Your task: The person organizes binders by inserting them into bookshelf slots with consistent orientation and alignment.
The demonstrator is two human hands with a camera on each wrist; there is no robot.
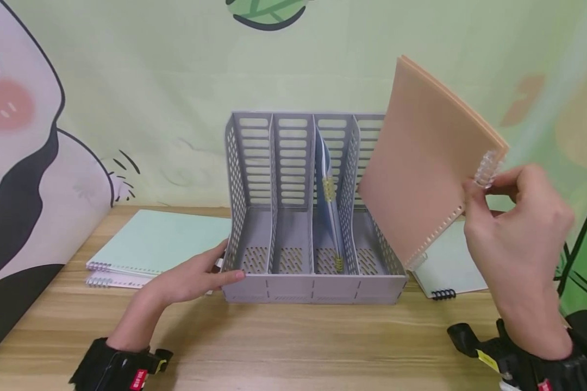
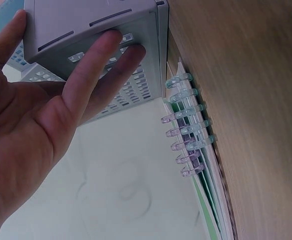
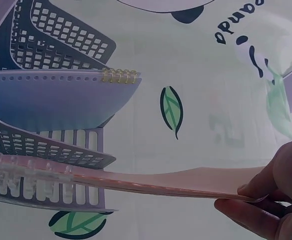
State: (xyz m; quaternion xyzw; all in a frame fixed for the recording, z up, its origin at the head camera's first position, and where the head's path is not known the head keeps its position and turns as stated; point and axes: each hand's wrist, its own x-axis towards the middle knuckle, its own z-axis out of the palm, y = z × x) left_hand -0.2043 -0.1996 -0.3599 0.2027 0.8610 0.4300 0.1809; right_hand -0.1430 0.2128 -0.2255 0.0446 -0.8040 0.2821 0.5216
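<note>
My right hand (image 1: 523, 233) pinches an orange loose-leaf notebook (image 1: 425, 157) by the edge beside its clear rings. The notebook is tilted in the air in front of the rightmost slot of a grey file organizer (image 1: 313, 288), hiding part of it. In the right wrist view, the notebook (image 3: 160, 187) appears nearly edge-on, its far end beside the slots. My left hand (image 1: 191, 277) rests against the organizer's left side, thumb by its front corner; in the left wrist view the fingers (image 2: 93, 70) are extended. A blue notebook (image 3: 61, 102) with gold rings stands in the third slot from the left.
Left of the organizer, mint-covered notebooks (image 1: 161, 239) lie stacked on the wooden table (image 1: 283, 347). A pale notebook (image 1: 450, 260) with black rings lies at right, partly hidden by the orange one. Behind stands a printed backdrop (image 1: 166, 92).
</note>
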